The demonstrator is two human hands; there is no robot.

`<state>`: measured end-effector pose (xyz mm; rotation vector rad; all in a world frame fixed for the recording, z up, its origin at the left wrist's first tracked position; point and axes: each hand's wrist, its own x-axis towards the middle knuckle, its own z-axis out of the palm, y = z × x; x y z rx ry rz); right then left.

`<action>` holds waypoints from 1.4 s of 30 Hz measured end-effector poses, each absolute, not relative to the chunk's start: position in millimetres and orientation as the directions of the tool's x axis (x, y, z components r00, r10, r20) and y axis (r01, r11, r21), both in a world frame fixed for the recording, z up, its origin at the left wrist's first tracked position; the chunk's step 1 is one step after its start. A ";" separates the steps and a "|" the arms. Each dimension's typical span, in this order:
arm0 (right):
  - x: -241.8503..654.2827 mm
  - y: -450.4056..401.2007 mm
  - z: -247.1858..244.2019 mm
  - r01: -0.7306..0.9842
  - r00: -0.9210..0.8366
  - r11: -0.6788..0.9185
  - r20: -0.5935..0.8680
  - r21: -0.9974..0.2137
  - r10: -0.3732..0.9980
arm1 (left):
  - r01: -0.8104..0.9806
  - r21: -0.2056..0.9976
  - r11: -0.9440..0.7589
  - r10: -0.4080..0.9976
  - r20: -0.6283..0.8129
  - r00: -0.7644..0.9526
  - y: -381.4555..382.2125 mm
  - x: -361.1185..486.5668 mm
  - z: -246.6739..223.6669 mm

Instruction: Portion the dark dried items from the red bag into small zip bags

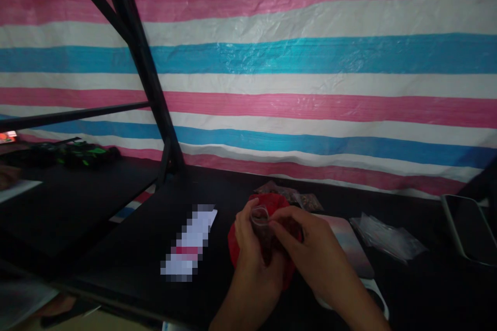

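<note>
A small clear plastic bag (260,214) with its mouth spread is held above a red bag (235,248) on the black table. My left hand (254,258) curls round the small bag from the left, fingers closed on it. From the right, my right hand (310,248) pinches the bag's edge between thumb and forefinger. Dark contents show faintly inside; what they are is too dim to tell. Behind the red bag lie several small filled clear bags (309,201).
Right of my hands are a silvery flat object (351,248), a pile of clear bags (388,238) and a phone (470,230). A pixelated paper (190,243) lies left. A black frame post (149,80) and a green-black object (87,155) stand farther left. Part of another person's hand (8,177) shows at the left edge.
</note>
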<state>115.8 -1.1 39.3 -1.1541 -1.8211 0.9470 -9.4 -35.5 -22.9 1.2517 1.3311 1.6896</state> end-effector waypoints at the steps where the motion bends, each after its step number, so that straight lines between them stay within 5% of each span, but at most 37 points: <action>1: 117.3 0.8 38.6 0.351 -0.241 0.313 0.238 -0.883 0.941 | 0.056 0.958 -0.281 0.912 0.285 -0.294 -35.2 -11.5 -21.6; 9: 137.3 7.2 37.7 0.354 -0.150 0.320 0.284 -0.879 0.947 | -0.137 0.976 -0.172 0.933 0.117 -0.340 -23.1 -14.3 -5.6; 15: 141.7 1.3 37.5 0.506 -0.134 0.391 0.378 -0.768 0.916 | 0.135 0.952 -0.273 0.844 0.305 -0.442 -27.1 -12.2 -4.6; 18: 142.0 -1.0 38.7 0.497 -0.190 0.403 0.357 -0.768 0.915 | 0.157 0.935 -0.319 0.863 0.355 -0.360 -26.3 -9.7 -5.4; 24: 143.4 2.3 37.5 0.412 -0.123 0.364 0.345 -0.835 0.931 | -0.021 0.982 -0.190 0.881 0.161 -0.446 -25.4 -8.5 -1.4; 33: 126.3 7.8 24.0 0.006 -0.140 0.164 0.161 -0.987 0.977 | -0.152 0.966 -0.211 0.917 0.142 -0.373 -22.6 -11.1 -1.5; 42: 123.3 28.7 -3.9 0.086 -0.056 0.039 0.034 -0.996 0.998 | -0.283 0.958 0.056 0.898 -0.172 -0.405 -14.3 2.5 -54.0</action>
